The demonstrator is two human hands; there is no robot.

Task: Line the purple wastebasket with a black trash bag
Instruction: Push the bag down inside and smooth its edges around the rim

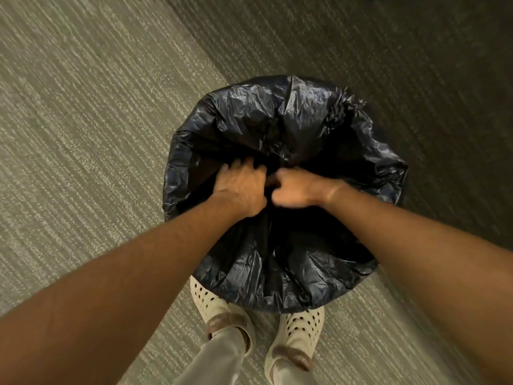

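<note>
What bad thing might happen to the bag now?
The left hand and right hand are both pushing into the middle of the bag. Pressing hard might tear the thin plastic. It might also drag the folded-over edge off the rim, most likely at the bunched corner.

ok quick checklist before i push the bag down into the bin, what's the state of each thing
1. Black trash bag spread over the top of the bin: ok, it drapes out on all sides.
2. Purple wastebasket under it: cannot tell, the plastic hides it completely.
3. Left hand on the bag: ok, fingers press into the plastic near the middle.
4. Right hand gripping the bag: cannot tell, it is curled at the middle but blurred.
5. Bag mouth open: cannot tell, the middle is dark folds.
6. Feet clear of the bag: not ok, the near edge overlaps the shoes in this view.
</note>
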